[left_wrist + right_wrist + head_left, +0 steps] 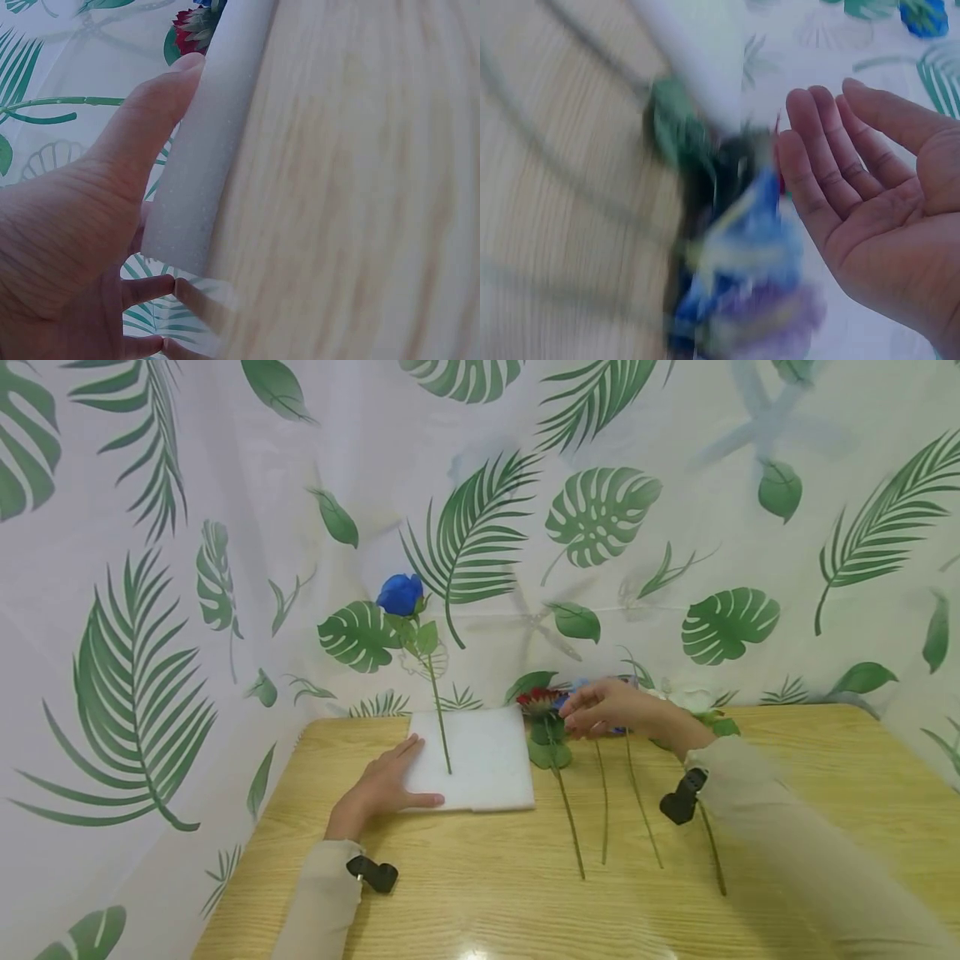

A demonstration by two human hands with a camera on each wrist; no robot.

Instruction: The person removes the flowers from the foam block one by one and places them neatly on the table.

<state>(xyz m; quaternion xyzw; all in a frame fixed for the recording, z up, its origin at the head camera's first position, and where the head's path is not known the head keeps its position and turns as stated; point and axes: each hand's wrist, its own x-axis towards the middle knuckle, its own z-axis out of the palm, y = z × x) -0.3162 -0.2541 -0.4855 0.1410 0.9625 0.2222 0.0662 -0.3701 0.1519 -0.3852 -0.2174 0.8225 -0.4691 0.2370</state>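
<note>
A blue rose [401, 595] stands upright, its stem set in a white foam block [491, 764] on the table. My left hand [386, 781] rests on the foam's left side, thumb along the near edge and fingers spread. In the left wrist view the thumb touches the foam block [202, 150]. My right hand [611, 706] hovers over several flowers lying at the back, its fingers loosely bent and holding nothing. Nearest to it are a red flower [542, 700] and, in the right wrist view, a blurred blue flower [754, 240] and a purple one [769, 319].
The flower stems [567, 818] point toward the near side of the wooden table [480, 877]. A white flower [693, 699] lies behind the right wrist. A leaf-printed curtain [600, 443] hangs right behind the table and along its left side.
</note>
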